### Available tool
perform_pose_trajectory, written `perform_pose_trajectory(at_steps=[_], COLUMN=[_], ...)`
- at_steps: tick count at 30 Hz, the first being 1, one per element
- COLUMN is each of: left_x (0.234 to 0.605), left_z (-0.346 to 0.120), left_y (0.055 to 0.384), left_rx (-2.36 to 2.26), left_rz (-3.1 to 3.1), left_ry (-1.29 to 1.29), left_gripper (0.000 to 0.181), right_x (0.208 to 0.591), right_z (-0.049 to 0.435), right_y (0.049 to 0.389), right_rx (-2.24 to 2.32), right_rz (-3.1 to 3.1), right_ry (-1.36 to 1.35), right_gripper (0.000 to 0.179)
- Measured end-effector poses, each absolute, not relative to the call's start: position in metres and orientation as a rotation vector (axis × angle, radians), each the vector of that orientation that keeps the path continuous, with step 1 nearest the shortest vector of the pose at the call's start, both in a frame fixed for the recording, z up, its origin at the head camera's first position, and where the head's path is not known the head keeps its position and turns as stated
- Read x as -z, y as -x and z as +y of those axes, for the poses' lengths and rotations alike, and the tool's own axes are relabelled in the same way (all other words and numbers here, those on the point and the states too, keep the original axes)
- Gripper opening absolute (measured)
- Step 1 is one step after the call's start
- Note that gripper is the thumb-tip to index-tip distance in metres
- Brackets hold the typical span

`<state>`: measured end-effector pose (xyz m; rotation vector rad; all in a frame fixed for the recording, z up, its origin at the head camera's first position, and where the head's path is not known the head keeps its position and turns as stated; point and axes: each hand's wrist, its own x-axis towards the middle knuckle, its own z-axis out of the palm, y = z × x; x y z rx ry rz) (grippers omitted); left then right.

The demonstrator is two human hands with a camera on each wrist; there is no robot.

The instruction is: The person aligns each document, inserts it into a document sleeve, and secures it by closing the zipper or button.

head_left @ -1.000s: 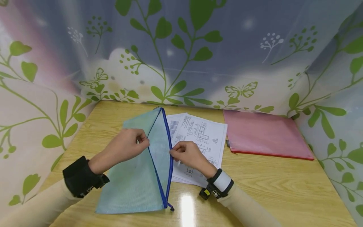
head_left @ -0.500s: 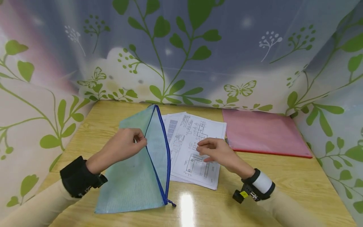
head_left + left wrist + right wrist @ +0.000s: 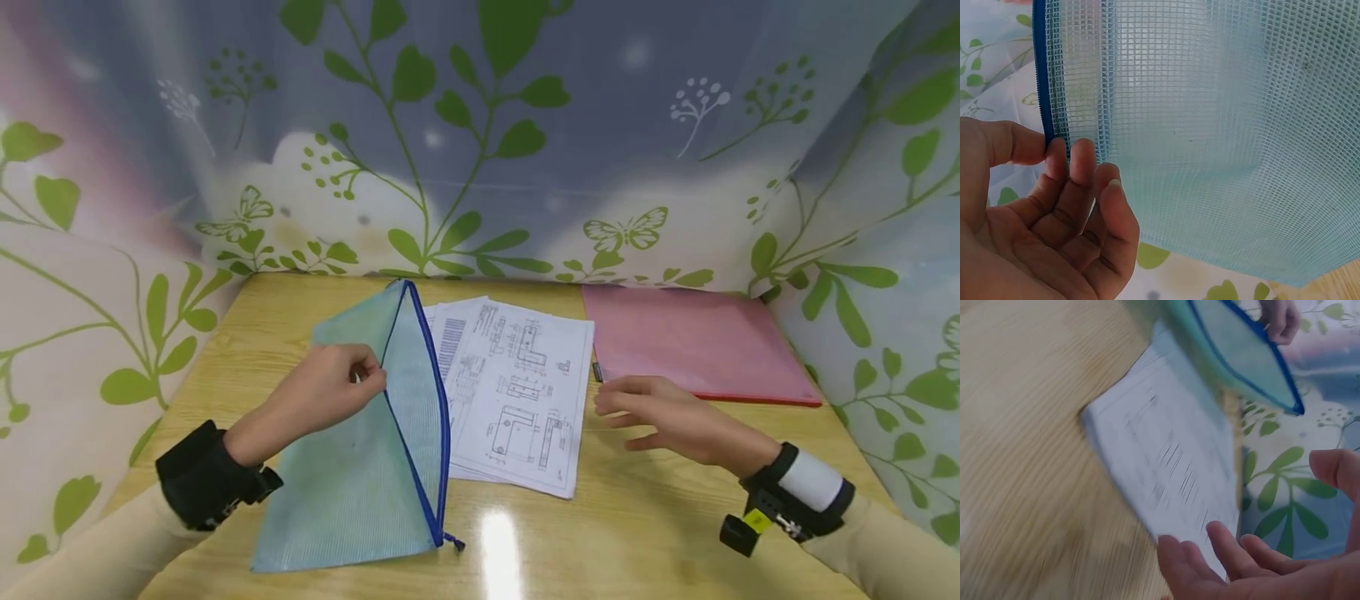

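Mesh pouch (image 3: 356, 467): at nine o'clock of the papers (image 3: 517, 400), mouth gaping.
Left hand (image 3: 318, 392): fingertips pinch the mouth's nine-o'clock edge.
Right hand (image 3: 667, 417): fingers loosely spread, holding nothing, near the papers' three-o'clock edge.
Tabletop (image 3: 637, 517): wood shows at five o'clock.

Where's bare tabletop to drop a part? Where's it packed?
Most room: wooden tabletop in front of the pink pouch, right of the papers; the right hand hovers over its far part. Smaller patch: back left, between blue pouch and left cloth wall. Packed: centre, blue pouch beside papers, left hand pinching its edge.
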<state>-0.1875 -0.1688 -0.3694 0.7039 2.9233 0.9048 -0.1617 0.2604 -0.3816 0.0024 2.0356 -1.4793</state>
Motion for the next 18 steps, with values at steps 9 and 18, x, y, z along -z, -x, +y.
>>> perform_pose_trajectory(at_steps=[9, 18], left_x=[0.374, 0.374], left_z=[-0.172, -0.173], left_y=[0.187, 0.188], left_rx=[-0.891, -0.88], left_rz=[2.92, 2.931], left_ry=[-0.692, -0.684], left_gripper=[0.016, 0.015], right_x=[0.373, 0.383], right_z=[0.288, 0.284], right_y=[0.162, 0.177], right_rx=[1.161, 0.981], right_rz=[2.236, 2.274], right_ry=[-0.05, -0.076], right_gripper=[0.08, 0.079])
